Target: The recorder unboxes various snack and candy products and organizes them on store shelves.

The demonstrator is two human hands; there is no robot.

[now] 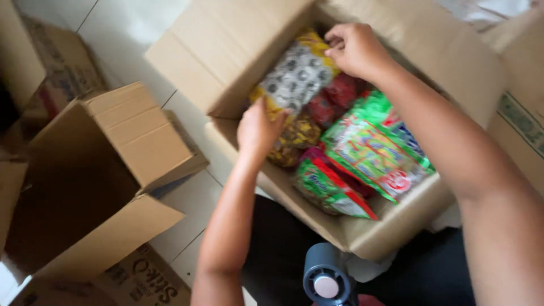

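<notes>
We have both hands on the yellow-and-grey snack bag [296,73] in the open carton [391,232]: left hand [258,129] grips its lower end, right hand [352,48] pinches the top. Next, we'd judge, comes a level lift clear of the packets.

Snack bags [362,147] in box [396,226]; seemingly empty carton [113,170] left.

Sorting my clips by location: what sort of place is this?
Probably a shop's stockroom or a home storage corner: a cardboard box packed with snack packets, an open empty carton, and a tiled floor.
</notes>
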